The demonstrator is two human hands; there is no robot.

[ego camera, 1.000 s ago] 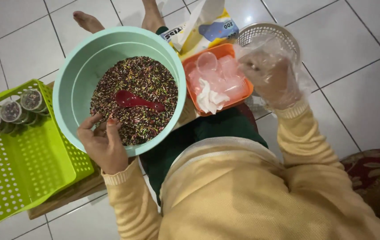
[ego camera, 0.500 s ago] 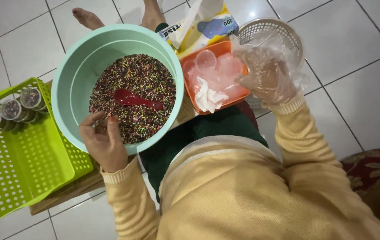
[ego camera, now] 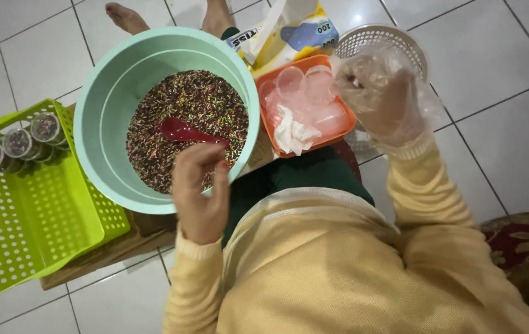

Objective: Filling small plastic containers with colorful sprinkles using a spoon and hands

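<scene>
Head cam looking straight down here. Left hand [ego camera: 199, 195] sits at the near rim of the big mint-green basin [ego camera: 100, 167], fingers curled in and pinching the end of the red spoon's [ego camera: 184, 132] handle. The spoon's bowl lies just beyond the fingertips, half sunk in the sprinkles [ego camera: 199, 102] — a dark heap of tiny rods with coloured ones mixed in.

Right hand [ego camera: 385, 102] is up in the air wearing a loose clear plastic glove, fingers bunched together. Can't tell if it's actually pinching anything, the crinkled film hides it. Just to its left is the orange tray [ego camera: 342, 127] with clear little cups and a crumpled tissue, and behind it a white mesh basket [ego camera: 400, 40]. A tissue pack [ego camera: 301, 31] sits further out, between basin and basket.

Handling-wise, my guess: the spoon is thin light plastic, stiff enough, and the handle end is the place to hold it. The sprinkles will pour like dry grain and bounce everywhere if tipped fast. The basin looks light but wobbly when loaded, so grab it by the rim. That glove is probably slippery on smooth plastic.

Off to the left of the left hand is a lime-green perforated basket [ego camera: 35, 247] with a few filled lidded cups [ego camera: 17, 142] at its far end.
</scene>
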